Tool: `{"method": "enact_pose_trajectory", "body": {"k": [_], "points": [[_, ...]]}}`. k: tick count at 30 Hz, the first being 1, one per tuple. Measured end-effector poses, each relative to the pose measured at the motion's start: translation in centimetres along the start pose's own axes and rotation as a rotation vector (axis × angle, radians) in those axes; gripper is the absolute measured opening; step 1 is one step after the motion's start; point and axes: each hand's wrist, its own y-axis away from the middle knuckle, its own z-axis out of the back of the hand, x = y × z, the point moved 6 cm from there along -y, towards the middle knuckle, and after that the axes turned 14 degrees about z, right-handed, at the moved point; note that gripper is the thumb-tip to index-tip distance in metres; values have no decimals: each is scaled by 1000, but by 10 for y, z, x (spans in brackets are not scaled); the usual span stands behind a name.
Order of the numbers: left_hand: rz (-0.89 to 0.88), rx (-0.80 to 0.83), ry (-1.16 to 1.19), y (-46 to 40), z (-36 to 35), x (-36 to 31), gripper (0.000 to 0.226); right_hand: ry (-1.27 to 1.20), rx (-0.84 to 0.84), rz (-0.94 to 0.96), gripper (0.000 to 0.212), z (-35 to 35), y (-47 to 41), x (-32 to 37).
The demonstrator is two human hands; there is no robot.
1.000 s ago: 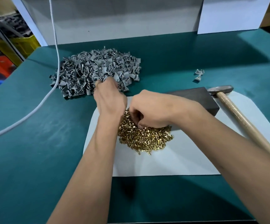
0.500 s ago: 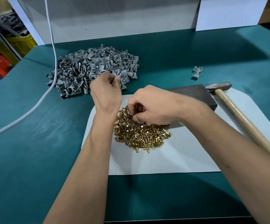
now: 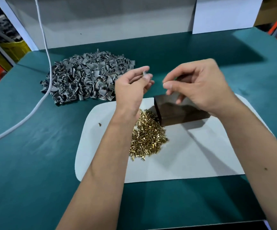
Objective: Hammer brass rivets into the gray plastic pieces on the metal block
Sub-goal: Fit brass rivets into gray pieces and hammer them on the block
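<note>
Both hands are raised above the green bench (image 3: 34, 163), near its middle, with a narrow gap between them. The left hand (image 3: 131, 87) has its fingers (image 3: 141, 72) curled, thumb and forefinger pinching a small gray plastic piece (image 3: 145, 73); the piece is blurred and its shape cannot be made out. The right hand (image 3: 199, 85) faces it with thumb and forefinger tips pressed together as if pinching something tiny, but whether a rivet sits between them cannot be told; its other fingers hang loosely curled above the block.

A white sheet (image 3: 192, 155) with rounded far corners lies on the bench toward the near edge. On it, under the right hand, rests the dark metal block (image 3: 176, 112), its left end in view and the rest hidden by the hand and wrist. Just beside the block's near-left corner lies a heap of brass rivets (image 3: 148, 135), partly hidden by the left forearm. A tiny dark fragment (image 3: 99, 124) lies on the sheet's left part.

Toward the far-left corner of the bench sits a large pile of gray plastic pieces (image 3: 86, 78), off the sheet. A white cable (image 3: 46, 47) drops from above, crosses the left edge of the pile and runs off toward the bench's left edge. Gray and white panels (image 3: 109, 19) stand along the far edge.
</note>
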Motion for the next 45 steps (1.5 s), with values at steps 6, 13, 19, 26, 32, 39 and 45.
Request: {"method": "enact_pose_trajectory", "body": {"k": [6,13,19,26,32,39,45], "points": [[-75,14,12,5,-15,11,22,217,-407,-84,7,52,18,-34],[-69,96,20,6,-21,18,23,189,-480,-263,5,60,28,-61],[-61,112,1,6,-22,20,26,198,-508,-290,7,62,32,-63],[-72,137,-18,5,-22,21,28,333,-515,-230,7,62,30,-52],[-104,193,-25,11,-24,16,27,219,-401,-35,4,33,19,-24],[-122,238,-45,19,-28,12,16,290,-231,69,9,17,17,-8],[-134,210,-61,19,-30,13,16,325,-295,125,11,13,18,-1]]}}
